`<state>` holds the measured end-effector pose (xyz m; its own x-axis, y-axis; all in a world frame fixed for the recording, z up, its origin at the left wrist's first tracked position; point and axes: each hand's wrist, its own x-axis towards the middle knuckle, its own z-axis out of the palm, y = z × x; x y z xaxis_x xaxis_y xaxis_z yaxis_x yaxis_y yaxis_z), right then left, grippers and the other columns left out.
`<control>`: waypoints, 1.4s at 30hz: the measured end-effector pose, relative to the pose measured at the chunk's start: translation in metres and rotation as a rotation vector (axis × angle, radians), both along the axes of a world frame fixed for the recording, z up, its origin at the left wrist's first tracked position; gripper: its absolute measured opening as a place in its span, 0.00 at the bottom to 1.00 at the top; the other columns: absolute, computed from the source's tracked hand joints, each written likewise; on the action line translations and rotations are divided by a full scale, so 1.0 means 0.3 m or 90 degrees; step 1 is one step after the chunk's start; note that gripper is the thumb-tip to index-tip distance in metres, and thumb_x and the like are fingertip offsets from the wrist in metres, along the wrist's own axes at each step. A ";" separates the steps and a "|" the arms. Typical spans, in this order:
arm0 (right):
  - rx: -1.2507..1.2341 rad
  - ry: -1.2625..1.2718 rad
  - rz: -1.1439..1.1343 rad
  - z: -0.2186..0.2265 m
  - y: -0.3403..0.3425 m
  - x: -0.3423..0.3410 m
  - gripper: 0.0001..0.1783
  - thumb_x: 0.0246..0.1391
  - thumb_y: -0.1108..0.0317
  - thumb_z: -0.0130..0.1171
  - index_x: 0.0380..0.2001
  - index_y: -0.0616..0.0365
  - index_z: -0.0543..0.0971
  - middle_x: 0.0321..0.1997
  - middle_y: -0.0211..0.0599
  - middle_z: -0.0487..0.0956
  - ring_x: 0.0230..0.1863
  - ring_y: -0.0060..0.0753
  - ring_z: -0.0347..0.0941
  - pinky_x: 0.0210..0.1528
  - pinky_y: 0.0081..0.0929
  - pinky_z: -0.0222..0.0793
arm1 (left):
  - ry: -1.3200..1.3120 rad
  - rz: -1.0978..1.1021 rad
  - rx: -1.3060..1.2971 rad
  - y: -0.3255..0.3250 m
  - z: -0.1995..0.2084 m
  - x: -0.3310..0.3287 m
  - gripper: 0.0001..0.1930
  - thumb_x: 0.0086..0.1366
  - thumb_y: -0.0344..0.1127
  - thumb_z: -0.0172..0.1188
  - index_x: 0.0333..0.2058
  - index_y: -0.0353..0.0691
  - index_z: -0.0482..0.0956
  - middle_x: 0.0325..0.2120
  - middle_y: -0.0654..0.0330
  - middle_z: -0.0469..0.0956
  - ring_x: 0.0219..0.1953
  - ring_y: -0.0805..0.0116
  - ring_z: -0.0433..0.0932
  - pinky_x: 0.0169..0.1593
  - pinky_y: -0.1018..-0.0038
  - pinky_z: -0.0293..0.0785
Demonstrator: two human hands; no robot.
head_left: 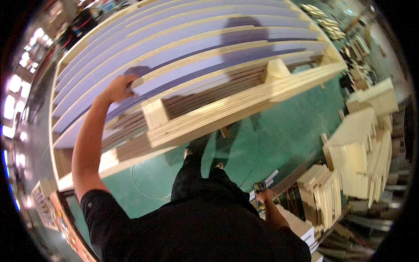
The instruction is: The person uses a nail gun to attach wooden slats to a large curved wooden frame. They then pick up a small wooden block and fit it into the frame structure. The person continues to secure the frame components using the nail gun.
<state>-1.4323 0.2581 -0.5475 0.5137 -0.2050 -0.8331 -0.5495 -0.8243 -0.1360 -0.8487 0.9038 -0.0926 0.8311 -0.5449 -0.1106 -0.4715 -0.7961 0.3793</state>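
Observation:
My left hand reaches out over a large wooden frame, its fingers curled at the left end of a pale wooden slat. That slat stands among several parallel ones, with light purple-grey panels between them. Two wooden blocks, one left and one right, sit at the frame's near rail. Low on my right side, my right hand is wrapped round a dark hand-held tool with a yellowish part below. The tool's exact kind is too small to make out.
Stacks of cut wooden boards and shorter pieces stand at the right. A green floor with a thin looped hose or cord lies between me and the frame. An orange-brown edged object is at lower left.

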 end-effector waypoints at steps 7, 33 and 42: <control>-0.238 -0.114 -0.119 0.309 -0.107 -0.173 0.21 0.53 0.51 0.61 0.37 0.60 0.81 0.34 0.43 0.83 0.37 0.36 0.79 0.39 0.39 0.75 | 0.058 -0.105 -0.020 -0.047 -0.036 0.124 0.26 0.45 0.27 0.73 0.45 0.36 0.75 0.31 0.47 0.81 0.39 0.44 0.80 0.42 0.55 0.73; 0.254 -0.070 -0.239 0.585 0.303 0.825 0.11 0.54 0.65 0.63 0.39 0.57 0.82 0.27 0.32 0.82 0.31 0.34 0.78 0.38 0.31 0.74 | -0.076 -0.027 0.182 -0.024 0.001 -0.098 0.19 0.55 0.40 0.67 0.45 0.42 0.77 0.35 0.46 0.83 0.40 0.43 0.82 0.41 0.50 0.78; 0.253 0.048 -0.207 0.812 0.293 0.836 0.10 0.53 0.68 0.63 0.39 0.56 0.82 0.24 0.29 0.81 0.28 0.34 0.77 0.37 0.29 0.74 | -0.024 -0.045 0.098 0.020 -0.010 -0.091 0.27 0.53 0.47 0.72 0.49 0.41 0.76 0.41 0.49 0.80 0.44 0.45 0.80 0.47 0.53 0.76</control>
<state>-1.1816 0.3461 -0.3038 0.4118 -0.0048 -0.9112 -0.7892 -0.5017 -0.3541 -0.8762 0.9098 -0.0956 0.7969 -0.5807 -0.1663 -0.5396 -0.8081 0.2362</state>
